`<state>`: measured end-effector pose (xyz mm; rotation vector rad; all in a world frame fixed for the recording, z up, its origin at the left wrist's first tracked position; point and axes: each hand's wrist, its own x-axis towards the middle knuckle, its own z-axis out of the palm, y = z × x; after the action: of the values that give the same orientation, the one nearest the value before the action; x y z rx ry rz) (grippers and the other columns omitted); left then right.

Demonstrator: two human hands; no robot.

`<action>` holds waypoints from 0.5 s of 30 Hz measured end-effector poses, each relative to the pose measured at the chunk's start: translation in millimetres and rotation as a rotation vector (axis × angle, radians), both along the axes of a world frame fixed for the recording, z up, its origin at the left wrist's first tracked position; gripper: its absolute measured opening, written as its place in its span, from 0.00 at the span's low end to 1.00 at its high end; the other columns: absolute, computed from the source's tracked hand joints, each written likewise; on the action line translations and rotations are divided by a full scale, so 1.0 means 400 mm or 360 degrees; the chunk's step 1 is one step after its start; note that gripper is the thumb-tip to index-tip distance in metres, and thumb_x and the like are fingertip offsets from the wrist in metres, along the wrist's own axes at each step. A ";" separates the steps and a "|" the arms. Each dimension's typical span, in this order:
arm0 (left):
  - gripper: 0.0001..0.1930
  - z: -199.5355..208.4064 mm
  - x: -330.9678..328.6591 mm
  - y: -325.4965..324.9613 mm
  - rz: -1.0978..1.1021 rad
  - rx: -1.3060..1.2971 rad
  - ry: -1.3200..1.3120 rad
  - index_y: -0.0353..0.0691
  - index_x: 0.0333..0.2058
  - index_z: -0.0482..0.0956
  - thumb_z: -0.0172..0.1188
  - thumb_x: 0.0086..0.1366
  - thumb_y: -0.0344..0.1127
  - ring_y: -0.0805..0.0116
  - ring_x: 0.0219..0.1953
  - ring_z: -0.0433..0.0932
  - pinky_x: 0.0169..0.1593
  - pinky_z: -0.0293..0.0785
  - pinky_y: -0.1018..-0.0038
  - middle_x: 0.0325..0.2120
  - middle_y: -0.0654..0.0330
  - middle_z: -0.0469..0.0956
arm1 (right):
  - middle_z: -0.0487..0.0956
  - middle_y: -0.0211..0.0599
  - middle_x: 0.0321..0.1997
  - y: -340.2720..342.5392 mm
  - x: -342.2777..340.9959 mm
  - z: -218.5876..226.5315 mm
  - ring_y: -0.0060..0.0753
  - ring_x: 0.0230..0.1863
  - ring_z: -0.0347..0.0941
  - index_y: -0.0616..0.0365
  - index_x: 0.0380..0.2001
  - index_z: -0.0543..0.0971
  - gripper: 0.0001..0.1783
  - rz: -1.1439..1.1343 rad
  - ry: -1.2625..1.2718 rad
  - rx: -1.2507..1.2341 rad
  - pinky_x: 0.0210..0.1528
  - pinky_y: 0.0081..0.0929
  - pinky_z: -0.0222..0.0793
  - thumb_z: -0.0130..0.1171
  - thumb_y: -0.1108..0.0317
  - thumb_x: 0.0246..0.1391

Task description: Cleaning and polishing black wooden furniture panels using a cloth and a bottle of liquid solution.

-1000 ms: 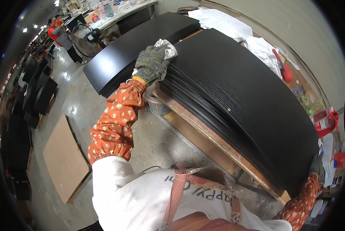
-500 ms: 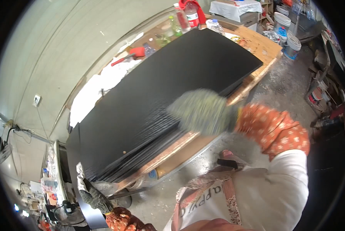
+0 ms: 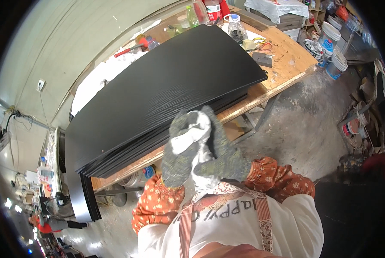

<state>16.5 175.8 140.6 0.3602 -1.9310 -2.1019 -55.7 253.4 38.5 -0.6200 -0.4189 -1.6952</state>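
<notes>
Both my hands are in grey-green knit gloves and close together in front of my chest. A crumpled white cloth [image 3: 197,142] is bunched between them. My left hand [image 3: 175,161] grips it from the left, and my right hand [image 3: 227,157] closes on it from the right. Just beyond them lies the top black panel [image 3: 158,86], flat on a stack of similar dark panels [image 3: 128,159]. Its surface shows fine wavy streaks near the middle. The gloves hide a little of the stack's near edge.
The wooden table [image 3: 293,60] extends past the stack at right. A clear bottle [image 3: 236,30], a dark block [image 3: 262,59] and a red-handled tool [image 3: 128,50] lie around it. White sheeting [image 3: 91,84] runs along the wall. Buckets [image 3: 336,62] stand on the floor at right.
My left hand has come from the panel's left end to my chest with the white cloth. My right hand, blurred over the near edge before, has drawn back to meet it. The view has shifted.
</notes>
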 end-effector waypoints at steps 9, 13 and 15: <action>0.32 -0.172 -0.218 0.229 -0.0611 0.0168 0.0375 0.35 0.61 0.54 0.58 0.61 0.29 0.66 0.58 0.63 0.61 0.58 0.73 0.57 0.56 0.64 | 0.57 0.44 0.62 0.398 -0.084 0.033 0.39 0.65 0.50 0.63 0.64 0.48 0.57 -0.1508 0.0994 0.1756 0.67 0.36 0.44 0.72 0.63 0.34; 0.27 -0.190 -0.309 0.252 -0.0912 0.0091 -0.0003 0.34 0.57 0.62 0.58 0.59 0.29 0.68 0.56 0.66 0.60 0.60 0.74 0.53 0.55 0.68 | 0.63 0.40 0.57 0.468 -0.129 -0.051 0.32 0.51 0.66 0.56 0.63 0.51 0.44 -0.1031 0.0395 0.1677 0.49 0.31 0.69 0.62 0.75 0.45; 0.14 -0.198 -0.369 0.281 -0.1208 0.0337 0.0106 0.33 0.45 0.71 0.55 0.60 0.29 0.71 0.39 0.71 0.45 0.68 0.75 0.39 0.59 0.71 | 0.70 0.38 0.46 0.467 -0.144 -0.070 0.29 0.38 0.72 0.56 0.60 0.57 0.36 -0.1184 -0.0083 0.1577 0.35 0.28 0.73 0.58 0.78 0.48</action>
<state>-131.2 288.3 61.5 -0.4876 -2.0039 -2.7245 -113.2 440.1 10.7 0.0415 0.7011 -2.3143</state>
